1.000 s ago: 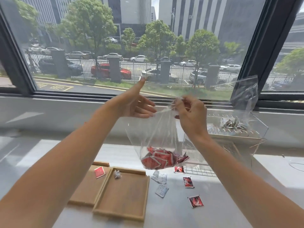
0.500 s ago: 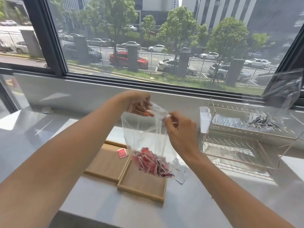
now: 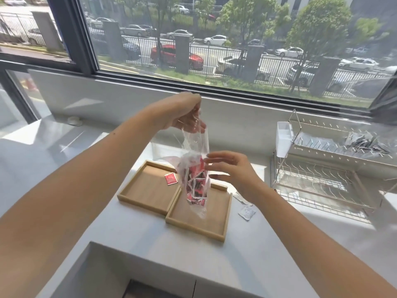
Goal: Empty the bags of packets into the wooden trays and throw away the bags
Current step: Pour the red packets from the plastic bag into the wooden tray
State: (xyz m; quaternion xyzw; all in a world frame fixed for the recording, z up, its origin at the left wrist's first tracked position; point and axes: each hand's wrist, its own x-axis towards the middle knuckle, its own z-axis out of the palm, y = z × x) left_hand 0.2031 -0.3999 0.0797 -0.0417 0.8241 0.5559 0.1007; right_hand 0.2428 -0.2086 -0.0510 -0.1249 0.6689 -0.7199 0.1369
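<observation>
My left hand [image 3: 182,114] pinches the top of a clear plastic bag [image 3: 196,147] holding several red packets [image 3: 196,186]. The bag hangs upright over two wooden trays. My right hand [image 3: 231,171] is beside the bag's middle, fingers spread and touching its side without gripping it. The left tray [image 3: 148,192] holds one red packet [image 3: 170,178]. The right tray [image 3: 197,222] lies under the bag's bottom. A second clear bag with dark packets [image 3: 365,145] rests on the wire rack at the right.
A two-tier wire dish rack [image 3: 318,181] with a white holder [image 3: 283,138] stands at the right. White packets [image 3: 247,211] lie on the grey counter [image 3: 86,160] right of the trays. A window runs behind. The counter's front edge drops off below.
My right hand let go of the bag's top and dropped to its side. The left hand now holds the bag alone. The view shifted down and left.
</observation>
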